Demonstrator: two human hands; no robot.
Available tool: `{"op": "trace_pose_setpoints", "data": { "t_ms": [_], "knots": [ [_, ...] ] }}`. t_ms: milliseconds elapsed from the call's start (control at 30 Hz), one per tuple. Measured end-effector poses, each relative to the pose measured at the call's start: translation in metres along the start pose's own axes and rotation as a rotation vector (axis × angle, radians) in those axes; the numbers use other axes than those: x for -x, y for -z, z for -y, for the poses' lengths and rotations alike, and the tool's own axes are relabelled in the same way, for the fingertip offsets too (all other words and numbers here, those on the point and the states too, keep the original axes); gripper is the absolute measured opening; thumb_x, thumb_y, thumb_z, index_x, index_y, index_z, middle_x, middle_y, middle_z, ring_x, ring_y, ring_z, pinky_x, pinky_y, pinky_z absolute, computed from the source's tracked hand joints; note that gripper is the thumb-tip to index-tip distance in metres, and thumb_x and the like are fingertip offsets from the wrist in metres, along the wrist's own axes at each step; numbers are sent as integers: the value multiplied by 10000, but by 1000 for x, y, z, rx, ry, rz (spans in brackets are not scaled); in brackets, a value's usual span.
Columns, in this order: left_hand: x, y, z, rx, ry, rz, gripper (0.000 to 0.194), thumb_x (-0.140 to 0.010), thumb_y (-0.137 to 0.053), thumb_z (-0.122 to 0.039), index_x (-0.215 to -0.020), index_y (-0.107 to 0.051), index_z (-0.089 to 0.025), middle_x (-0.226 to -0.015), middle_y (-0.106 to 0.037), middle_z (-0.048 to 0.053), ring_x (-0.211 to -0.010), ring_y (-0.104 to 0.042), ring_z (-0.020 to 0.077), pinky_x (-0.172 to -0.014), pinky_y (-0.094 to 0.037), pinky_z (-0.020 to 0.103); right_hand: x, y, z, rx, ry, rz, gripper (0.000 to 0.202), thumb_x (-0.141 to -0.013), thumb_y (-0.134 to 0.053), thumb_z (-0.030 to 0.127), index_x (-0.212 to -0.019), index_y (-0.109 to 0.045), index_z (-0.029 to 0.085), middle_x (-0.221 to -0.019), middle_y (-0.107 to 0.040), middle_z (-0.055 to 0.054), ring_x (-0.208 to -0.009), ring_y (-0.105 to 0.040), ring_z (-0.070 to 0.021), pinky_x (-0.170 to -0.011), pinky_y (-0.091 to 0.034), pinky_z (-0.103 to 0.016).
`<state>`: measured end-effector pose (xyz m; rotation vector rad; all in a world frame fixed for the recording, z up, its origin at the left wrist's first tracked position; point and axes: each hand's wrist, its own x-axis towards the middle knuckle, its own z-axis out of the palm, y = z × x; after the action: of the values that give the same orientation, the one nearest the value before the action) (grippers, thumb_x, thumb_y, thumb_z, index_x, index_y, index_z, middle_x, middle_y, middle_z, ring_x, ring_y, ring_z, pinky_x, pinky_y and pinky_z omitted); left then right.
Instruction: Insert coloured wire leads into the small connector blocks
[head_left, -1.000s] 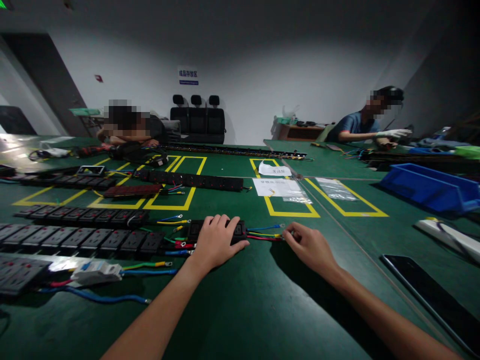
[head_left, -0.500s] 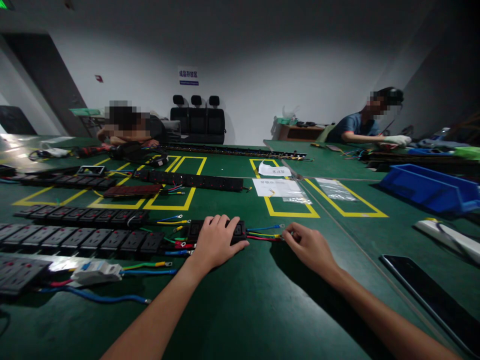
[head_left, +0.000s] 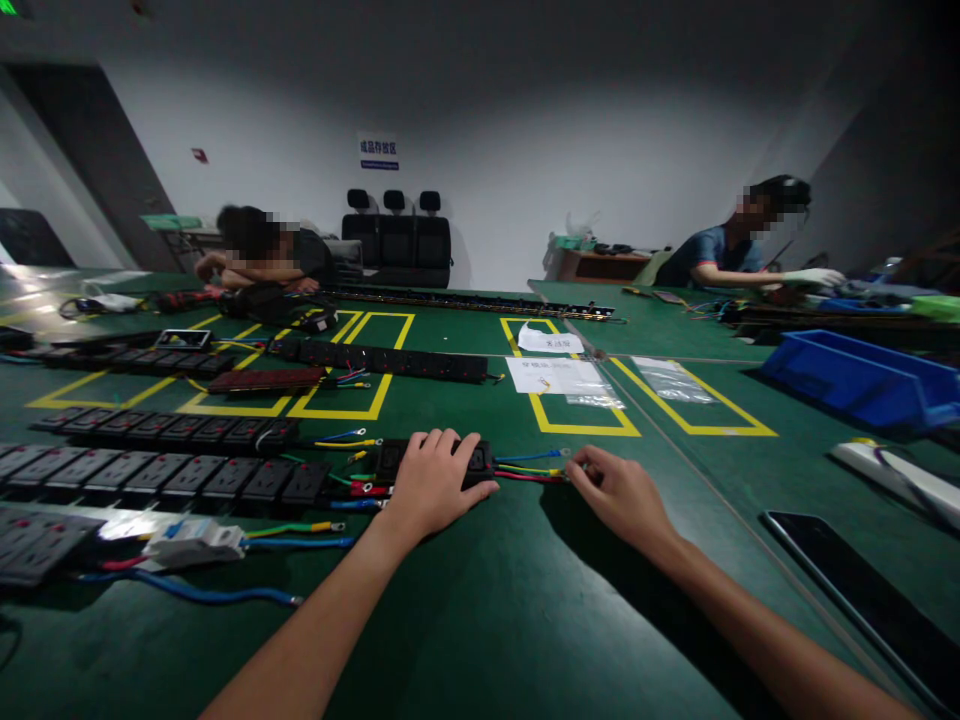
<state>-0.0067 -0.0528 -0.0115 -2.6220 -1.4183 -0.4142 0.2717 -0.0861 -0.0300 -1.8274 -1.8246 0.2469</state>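
Note:
My left hand (head_left: 435,485) lies over a short black socket module (head_left: 478,460), its fingers draped across the top and its thumb along the near side. Blue, yellow-green and red wires (head_left: 525,474) run from the module's right end, tipped with ring terminals. At the tips of the red and yellow-green wires, my right hand (head_left: 619,490) is closed in a pinch; exactly which terminal it grips is partly hidden. Left of the module, more terminal-ended wires (head_left: 360,490) come from a long black socket strip (head_left: 187,480).
More socket strips (head_left: 172,430) and a white breaker (head_left: 195,543) with blue wire lie left. On the right are a phone (head_left: 855,600), a white power strip (head_left: 900,480) and a blue bin (head_left: 862,375). Papers (head_left: 551,375) lie ahead. Two people sit across the table.
My hands, the socket module and its wires stay in place. Across the table, the gloved hand of the person on the right has shifted slightly right.

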Motion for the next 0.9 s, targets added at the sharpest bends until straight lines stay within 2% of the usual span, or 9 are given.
{"op": "trace_pose_setpoints", "data": {
  "t_ms": [900],
  "knots": [
    [-1, -5, 1, 0, -19, -21, 685, -940, -535, -692, -1393, -584, -180, -1182, -653, 147, -1088, -580, 334, -940, -391, 458, 1, 2, 0, 9, 31, -39, 355, -918, -491, 519, -780, -655, 237, -581, -617, 1, -529, -554, -170, -543, -308, -271]
  ]
}}
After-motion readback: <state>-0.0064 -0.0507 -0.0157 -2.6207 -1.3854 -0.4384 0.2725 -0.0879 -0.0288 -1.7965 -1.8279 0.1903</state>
